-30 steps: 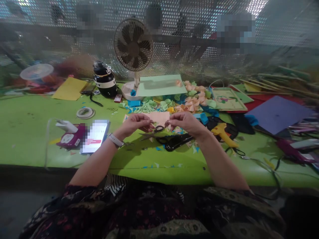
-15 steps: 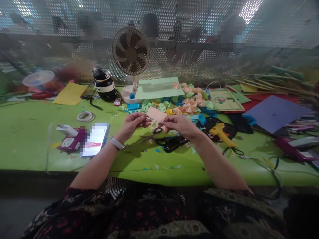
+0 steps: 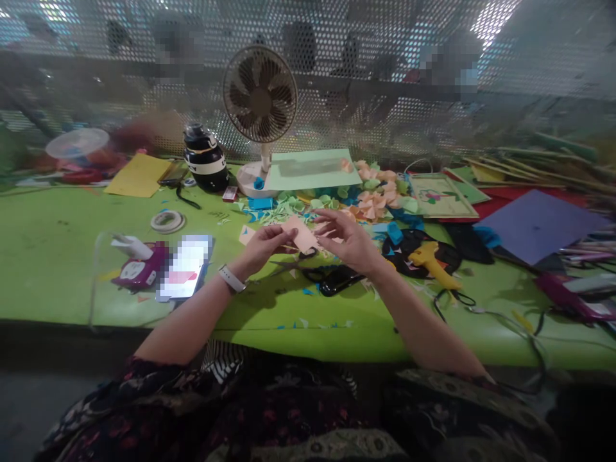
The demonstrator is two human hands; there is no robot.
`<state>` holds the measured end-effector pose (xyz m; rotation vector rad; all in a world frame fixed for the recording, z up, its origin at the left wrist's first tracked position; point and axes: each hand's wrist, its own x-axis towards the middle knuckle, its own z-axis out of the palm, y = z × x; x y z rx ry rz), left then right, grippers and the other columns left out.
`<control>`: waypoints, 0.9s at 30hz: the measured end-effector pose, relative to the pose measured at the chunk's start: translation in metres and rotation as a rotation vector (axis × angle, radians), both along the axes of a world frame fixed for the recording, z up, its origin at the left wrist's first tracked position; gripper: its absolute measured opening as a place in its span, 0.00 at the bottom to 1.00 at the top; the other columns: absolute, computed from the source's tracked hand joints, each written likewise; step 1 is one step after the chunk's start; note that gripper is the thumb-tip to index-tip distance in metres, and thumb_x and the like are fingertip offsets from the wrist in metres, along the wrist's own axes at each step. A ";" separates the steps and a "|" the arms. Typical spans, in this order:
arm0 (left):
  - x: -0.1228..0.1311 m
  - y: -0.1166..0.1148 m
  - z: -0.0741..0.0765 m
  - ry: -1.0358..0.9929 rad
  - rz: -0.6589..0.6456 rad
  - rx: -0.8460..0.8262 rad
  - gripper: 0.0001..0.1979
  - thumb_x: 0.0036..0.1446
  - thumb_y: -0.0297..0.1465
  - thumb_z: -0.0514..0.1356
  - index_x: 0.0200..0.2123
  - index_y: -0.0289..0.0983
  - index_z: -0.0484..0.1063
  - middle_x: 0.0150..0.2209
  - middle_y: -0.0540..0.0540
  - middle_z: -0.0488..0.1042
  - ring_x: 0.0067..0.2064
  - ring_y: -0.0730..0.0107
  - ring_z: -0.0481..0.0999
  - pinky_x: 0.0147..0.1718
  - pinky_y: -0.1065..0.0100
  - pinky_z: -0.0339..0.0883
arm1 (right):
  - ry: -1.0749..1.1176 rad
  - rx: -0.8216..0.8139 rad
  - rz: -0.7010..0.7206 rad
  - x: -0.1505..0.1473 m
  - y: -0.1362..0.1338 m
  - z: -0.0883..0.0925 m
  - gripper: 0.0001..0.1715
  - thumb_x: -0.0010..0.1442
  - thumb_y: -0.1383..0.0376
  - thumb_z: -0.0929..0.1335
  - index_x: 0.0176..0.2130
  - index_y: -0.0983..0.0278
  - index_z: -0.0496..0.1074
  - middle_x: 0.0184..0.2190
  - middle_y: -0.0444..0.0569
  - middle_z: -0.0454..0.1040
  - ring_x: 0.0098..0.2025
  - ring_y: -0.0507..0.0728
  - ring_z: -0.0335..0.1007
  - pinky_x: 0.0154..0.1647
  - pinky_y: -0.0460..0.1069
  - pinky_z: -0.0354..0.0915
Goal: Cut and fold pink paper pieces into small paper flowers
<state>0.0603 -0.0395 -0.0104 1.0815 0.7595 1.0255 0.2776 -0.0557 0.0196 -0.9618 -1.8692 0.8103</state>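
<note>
A small pink piece of paper (image 3: 302, 233) is held just above the green table (image 3: 62, 256). My left hand (image 3: 262, 249) pinches its left edge, a white watch on the wrist. My right hand (image 3: 347, 239) is beside the paper's right edge with fingers spread and raised, the lower fingers close to it; I cannot tell whether they touch. Under the hands lie black-handled scissors (image 3: 332, 278).
A phone (image 3: 185, 266) and a pink tape holder (image 3: 139, 269) lie left of my hands. A yellow glue gun (image 3: 430, 260) lies on the right, with purple card (image 3: 534, 224). Paper flowers and scraps (image 3: 370, 192) spread behind. A fan (image 3: 260, 102), a dark helmet (image 3: 205, 157) and a mesh screen stand at the back.
The pink paper has dropped lower and tilted. My right hand let go of its pinch and spread its fingers. My left hand keeps hold.
</note>
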 end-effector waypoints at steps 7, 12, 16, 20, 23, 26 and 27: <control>-0.002 -0.003 0.001 0.105 -0.091 0.018 0.15 0.51 0.39 0.71 0.28 0.33 0.74 0.25 0.48 0.78 0.27 0.75 0.78 0.36 0.69 0.76 | -0.213 0.259 0.071 0.003 0.002 -0.004 0.21 0.59 0.74 0.68 0.43 0.50 0.82 0.64 0.42 0.66 0.65 0.60 0.61 0.67 0.64 0.58; -0.003 -0.002 0.001 0.115 -0.093 0.067 0.15 0.50 0.38 0.71 0.27 0.33 0.72 0.25 0.50 0.77 0.27 0.77 0.78 0.35 0.71 0.75 | -0.201 0.270 0.071 0.002 0.003 -0.005 0.21 0.60 0.73 0.70 0.45 0.48 0.81 0.65 0.43 0.65 0.65 0.61 0.61 0.67 0.65 0.58; -0.002 -0.003 0.004 0.077 -0.105 0.088 0.17 0.45 0.38 0.74 0.25 0.33 0.72 0.24 0.53 0.75 0.25 0.80 0.75 0.33 0.73 0.74 | -0.169 0.266 0.091 0.002 0.004 -0.007 0.12 0.61 0.67 0.72 0.41 0.50 0.82 0.63 0.45 0.68 0.63 0.61 0.64 0.65 0.64 0.60; 0.000 -0.006 0.006 0.034 -0.086 0.093 0.18 0.44 0.40 0.75 0.27 0.32 0.74 0.26 0.51 0.77 0.28 0.77 0.78 0.34 0.72 0.76 | -0.077 0.204 0.077 -0.003 0.003 -0.009 0.05 0.61 0.61 0.73 0.38 0.52 0.82 0.58 0.47 0.73 0.62 0.60 0.66 0.64 0.62 0.61; 0.001 -0.007 0.005 0.026 -0.103 0.101 0.21 0.43 0.41 0.75 0.35 0.32 0.78 0.32 0.46 0.82 0.34 0.69 0.82 0.37 0.68 0.78 | 0.037 0.047 0.018 -0.010 0.001 -0.012 0.14 0.59 0.51 0.72 0.34 0.58 0.80 0.50 0.51 0.77 0.53 0.60 0.73 0.53 0.58 0.71; 0.002 -0.008 0.002 0.044 -0.124 0.120 0.23 0.45 0.41 0.74 0.40 0.32 0.78 0.37 0.42 0.83 0.39 0.64 0.83 0.41 0.64 0.78 | 0.110 -0.129 -0.019 -0.017 -0.002 -0.013 0.24 0.56 0.44 0.72 0.31 0.62 0.76 0.38 0.52 0.79 0.39 0.57 0.77 0.40 0.54 0.74; 0.002 -0.008 0.001 0.052 -0.130 0.129 0.22 0.46 0.41 0.74 0.40 0.32 0.78 0.38 0.41 0.83 0.40 0.62 0.83 0.41 0.64 0.78 | 0.109 -0.151 -0.032 -0.018 -0.002 -0.012 0.25 0.56 0.44 0.72 0.32 0.62 0.75 0.35 0.51 0.79 0.36 0.57 0.76 0.39 0.53 0.74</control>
